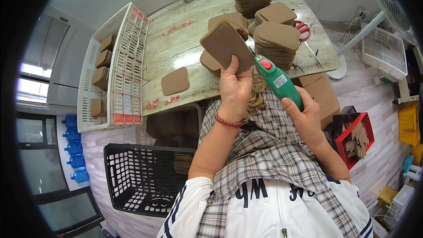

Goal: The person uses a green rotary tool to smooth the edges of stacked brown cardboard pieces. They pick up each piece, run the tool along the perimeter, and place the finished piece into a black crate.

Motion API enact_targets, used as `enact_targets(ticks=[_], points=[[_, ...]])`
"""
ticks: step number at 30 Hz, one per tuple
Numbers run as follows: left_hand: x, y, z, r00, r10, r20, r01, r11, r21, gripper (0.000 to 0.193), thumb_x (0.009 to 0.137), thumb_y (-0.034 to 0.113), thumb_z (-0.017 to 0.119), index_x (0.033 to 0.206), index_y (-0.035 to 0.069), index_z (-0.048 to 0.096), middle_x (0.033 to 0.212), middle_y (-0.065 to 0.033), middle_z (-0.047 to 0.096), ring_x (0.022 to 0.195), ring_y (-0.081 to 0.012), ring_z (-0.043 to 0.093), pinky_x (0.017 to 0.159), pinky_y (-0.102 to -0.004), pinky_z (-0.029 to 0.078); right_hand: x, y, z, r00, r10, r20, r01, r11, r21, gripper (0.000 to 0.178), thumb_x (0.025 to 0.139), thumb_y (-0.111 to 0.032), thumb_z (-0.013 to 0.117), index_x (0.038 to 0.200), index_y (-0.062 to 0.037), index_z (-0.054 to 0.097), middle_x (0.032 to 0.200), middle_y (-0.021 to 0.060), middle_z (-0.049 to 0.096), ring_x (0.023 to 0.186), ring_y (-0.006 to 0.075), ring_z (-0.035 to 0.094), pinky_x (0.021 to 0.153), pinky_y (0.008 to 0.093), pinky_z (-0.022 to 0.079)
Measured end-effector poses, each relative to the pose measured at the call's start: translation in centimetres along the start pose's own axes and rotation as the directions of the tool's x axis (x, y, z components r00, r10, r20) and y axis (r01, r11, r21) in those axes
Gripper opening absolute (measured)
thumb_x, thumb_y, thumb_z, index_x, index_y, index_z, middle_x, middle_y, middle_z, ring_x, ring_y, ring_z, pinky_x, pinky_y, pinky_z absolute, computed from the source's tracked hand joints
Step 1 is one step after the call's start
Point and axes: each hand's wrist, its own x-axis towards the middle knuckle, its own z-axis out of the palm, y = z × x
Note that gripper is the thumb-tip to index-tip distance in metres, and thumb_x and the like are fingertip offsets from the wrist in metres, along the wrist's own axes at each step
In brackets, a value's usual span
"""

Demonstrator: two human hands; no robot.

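Note:
My left hand (pixel 235 90) pinches a brown panel with rounded corners (pixel 224 46), thumb on its face, above the near edge of the table (pixel 200 39). Closed round a green handheld electric tool (pixel 282 81) with a red button is my right hand (pixel 306 117). The tool's thin metal tip lies close beside the panel's right edge; I cannot tell whether they touch. Behind the panel, stacks of similar brown pieces (pixel 276 39) stand on the table. One single brown piece (pixel 175 81) lies flat to the left.
A white crate (pixel 127 68) holding brown pieces stands along the table's left side. On the right lie red-handled scissors (pixel 303 31). A black crate (pixel 132 172) sits at lower left, a red box of scraps (pixel 369 136) at right. A fan (pixel 387 6) stands beyond.

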Motion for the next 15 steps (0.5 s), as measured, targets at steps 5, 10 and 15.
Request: enact_targets(ticks=[5, 10, 15], points=[[-1.1, -1.3, 0.1, 0.998, 0.001, 0.061, -0.007, 0.996, 0.093, 0.04, 0.089, 0.0, 0.056, 0.127, 0.011, 0.048, 0.125, -0.0057, 0.055, 0.118, -0.0227, 0.052, 0.103, -0.0404, 0.042, 1.0, -1.0, 0.3, 1.0, -0.002, -0.03, 0.002, 1.0, -0.001, 0.041, 0.088, -0.027, 0.066, 0.114, 0.0021, 0.058, 0.076, 0.0041, 0.061, 0.066, 0.0087, 0.053, 0.061, 0.0252, 0.045], [-1.1, -1.4, 0.6, 0.999, -0.017, 0.038, 0.015, 0.998, 0.062, 0.038, 0.087, -0.002, 0.06, 0.122, 0.009, 0.051, 0.121, -0.0053, 0.057, 0.115, -0.0221, 0.053, 0.101, -0.0388, 0.044, 1.5, -1.4, 0.3, 0.999, 0.023, -0.041, -0.023, 1.0, 0.013, 0.042, 0.087, -0.028, 0.067, 0.115, 0.0015, 0.057, 0.077, 0.0054, 0.062, 0.067, 0.0093, 0.056, 0.061, 0.0256, 0.046], [-0.1, -0.5, 0.4, 1.0, 0.0, -0.026, 0.0, 1.0, -0.016, 0.038, 0.087, -0.002, 0.059, 0.122, 0.009, 0.051, 0.123, -0.0057, 0.056, 0.116, -0.0227, 0.052, 0.102, -0.0397, 0.043, -0.2, 0.4, 0.4, 0.998, -0.028, -0.057, 0.022, 0.995, -0.099, 0.041, 0.086, -0.028, 0.068, 0.114, 0.0007, 0.058, 0.081, 0.0082, 0.065, 0.068, 0.0125, 0.059, 0.063, 0.0276, 0.048]])
